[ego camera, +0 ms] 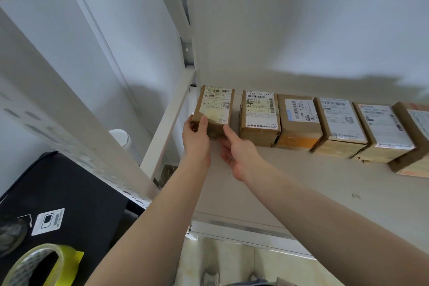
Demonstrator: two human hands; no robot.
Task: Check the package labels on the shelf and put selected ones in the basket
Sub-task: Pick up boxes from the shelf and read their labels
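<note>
The label-check step is being carried out at the far left end of the row. The leftmost package is being held from both sides: the left hand is wrapped on its lower left corner w/ the thumb laid on the front face by the torn label edge, and the right hand is being pressed against its lower right edge, index finger extended up the side, the other fingers tucked below — how far under the box they are reaching cannot be told. The box is being kept on the shelf board, near the back wall, just beside the next package w/ a small gap between them. It appears slightly tilted, label facing the camera; whether it is being lifted off the board can't be told.

More packages are being shown in a row to the right, approx. five, labels up front. No basket is being shown anywhere in view.

Judgement: label is being read, pick not yet decided. If selected, the next move is calling for a firm two-sided squeeze, a pull forward clear of the neighbour, then a carry down to the basket — its location is having to be found first.
</note>
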